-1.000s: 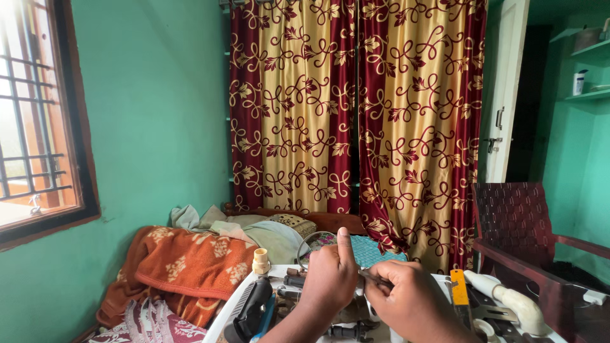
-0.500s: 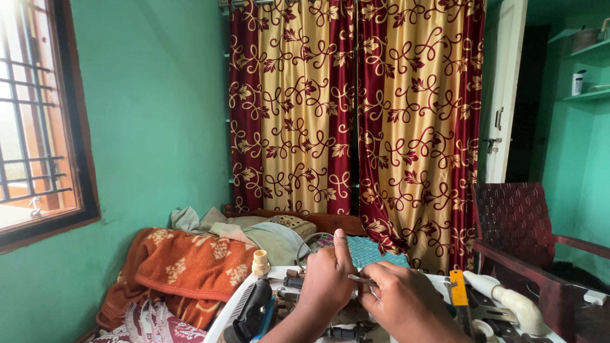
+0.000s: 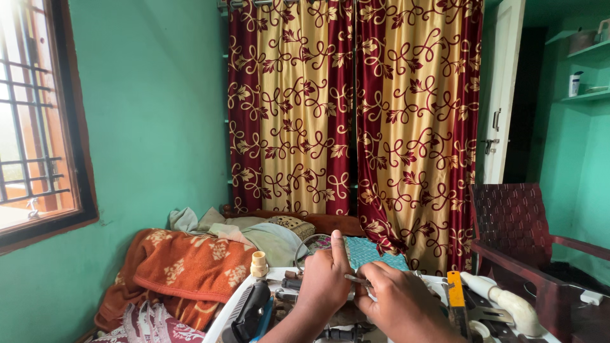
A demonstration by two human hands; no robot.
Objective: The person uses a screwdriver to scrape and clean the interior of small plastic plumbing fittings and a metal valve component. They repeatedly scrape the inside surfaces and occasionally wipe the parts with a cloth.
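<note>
My left hand (image 3: 325, 279) and my right hand (image 3: 395, 302) meet at the bottom middle of the head view, over a cluttered white work surface (image 3: 223, 312). Between their fingertips they pinch a small thin metal part (image 3: 357, 278); its exact kind is too small to tell. My left thumb points up. A black tool (image 3: 251, 310) lies just left of my left wrist. An orange-handled tool (image 3: 455, 291) and a white tool handle (image 3: 505, 305) lie right of my right hand.
An orange blanket (image 3: 184, 267) and bedding lie on a bed at the left. Red and gold curtains (image 3: 352, 121) hang behind. A dark red chair (image 3: 521, 228) stands at the right, a barred window (image 3: 32, 127) at the left, a small cream fitting (image 3: 258, 263) by the blanket.
Both hands have stayed together at the same spot, sinking slightly lower in the view. The small metal part remains pinched between them.
</note>
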